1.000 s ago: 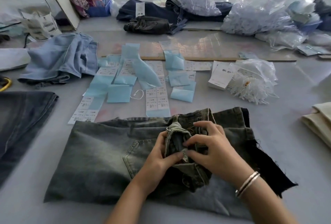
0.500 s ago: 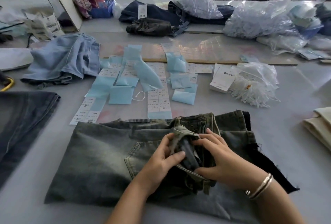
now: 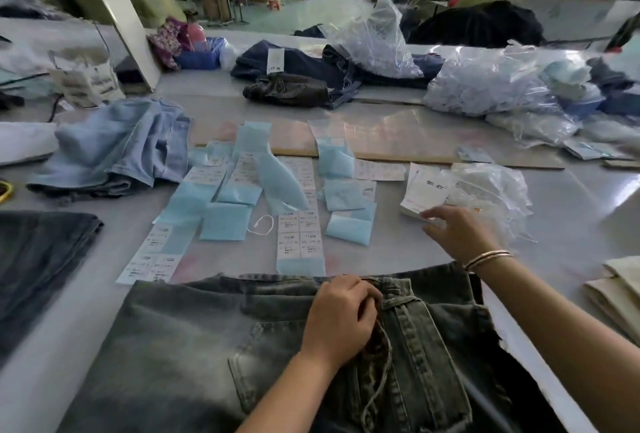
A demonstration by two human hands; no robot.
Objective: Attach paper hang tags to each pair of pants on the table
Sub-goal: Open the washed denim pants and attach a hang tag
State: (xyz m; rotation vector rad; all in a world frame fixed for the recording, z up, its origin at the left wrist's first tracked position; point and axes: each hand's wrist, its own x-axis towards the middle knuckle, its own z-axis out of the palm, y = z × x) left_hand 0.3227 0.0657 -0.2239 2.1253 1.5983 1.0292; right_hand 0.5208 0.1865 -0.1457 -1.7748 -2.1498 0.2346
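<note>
Nearest the camera, the faded grey-green denim pants (image 3: 214,346) lie flat on the pale grey table (image 3: 571,211), waistband toward the far side. The left hand (image 3: 341,320) grips the bunched waistband at the fly. Beyond and to the right, the right hand (image 3: 457,231) reaches forward with relaxed fingers touching the near edge of the small stack of white paper hang tags (image 3: 424,192); no tag is gripped yet. That stack lies just beside the clear bag of white strings (image 3: 491,193), with bare table between it and the pants for the return.
</note>
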